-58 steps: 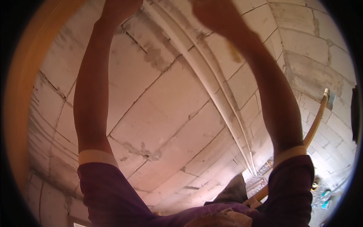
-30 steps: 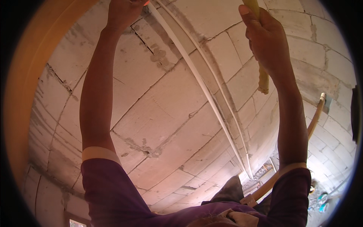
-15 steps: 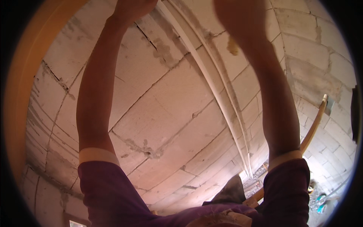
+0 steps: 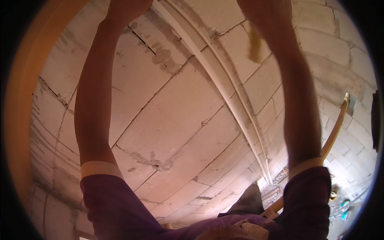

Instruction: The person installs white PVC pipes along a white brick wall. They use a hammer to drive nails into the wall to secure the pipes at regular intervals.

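Note:
Both my arms reach up along a wall of pale blocks (image 4: pixel 172 120). My left hand (image 4: pixel 130 10) is at the top edge of the picture, beside the upper end of a long white strip or pipe (image 4: pixel 204 66); its fingers are cut off from view. Higher on the right, my right hand (image 4: pixel 267 14) is partly out of the picture, its fingers hidden. Below its closed fist juts a blurred yellowish-brown handle-like piece (image 4: pixel 255 45); the rest of that thing is out of sight. A second thin pale line (image 4: pixel 224 66) runs alongside the strip.
An orange-brown curved edge (image 4: pixel 30 80) borders the far left. On the right, a wooden bar (image 4: pixel 336 124) leans against another block wall (image 4: pixel 336 68). Small teal items (image 4: pixel 345 212) and debris lie at the lower right. Dark joints and mortar patches mark the wall.
My left arm has shifted slightly left and up. My right hand has moved up and right, and the yellowish-brown piece below it shows longer and more blurred.

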